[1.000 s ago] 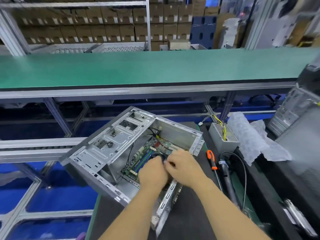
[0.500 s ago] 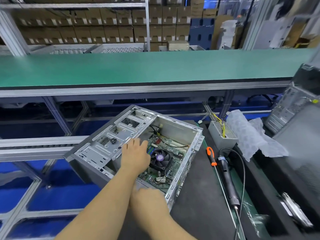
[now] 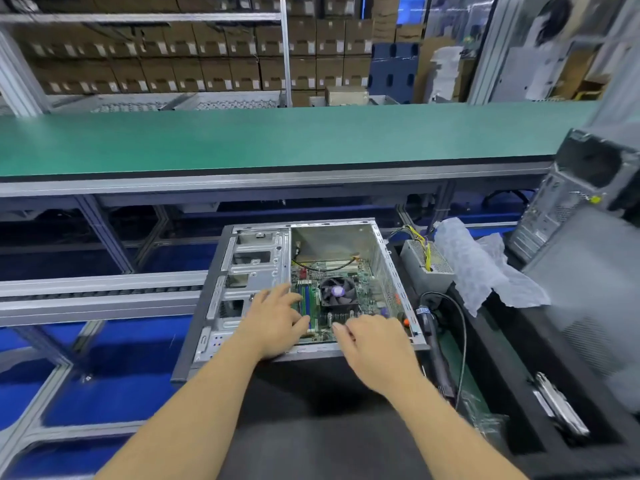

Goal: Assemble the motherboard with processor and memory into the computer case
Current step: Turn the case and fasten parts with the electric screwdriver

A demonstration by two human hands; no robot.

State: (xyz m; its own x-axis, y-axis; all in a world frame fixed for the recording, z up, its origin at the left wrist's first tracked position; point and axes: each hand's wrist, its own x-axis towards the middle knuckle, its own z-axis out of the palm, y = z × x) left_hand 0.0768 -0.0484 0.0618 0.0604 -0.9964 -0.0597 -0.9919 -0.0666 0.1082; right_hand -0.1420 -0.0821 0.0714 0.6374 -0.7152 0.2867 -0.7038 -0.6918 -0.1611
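Motherboard (image 3: 349,299) lies flat in the open case (image 3: 256,258), right of the drive cage and under the rear wall. We note the case sits on a dark mat, its near edge toward us.

Risks, largest first:

Case: left hand (image 3: 277,323) rests over the near left edge of the board with fingers spread and loose, gripping nothing. Right hand (image 3: 374,344) hovers at the near right corner, fingers loosely bent, nothing visibly held; blur leaves its contact with the board unclear. We judge that a lopsided push could skew the case on the mat.

Board: if it is not seated on its standoffs, pressing down could flex it. Rear ports may miss the cutouts; we cannot see that side.

Fan (image 3: 337,292): sits just beyond both hands. A slipped finger could catch the blades.

Memory (image 3: 306,299): blue slots lie right beside the left fingers (image 3: 294,299); a sideways knock could unseat a stick.

Cable (image 3: 311,266): black lead crosses the far part of the board, and could get pinched.

Screwdriver (image 3: 433,334) lies just right of the case, cord looped; it could snag a wrist.
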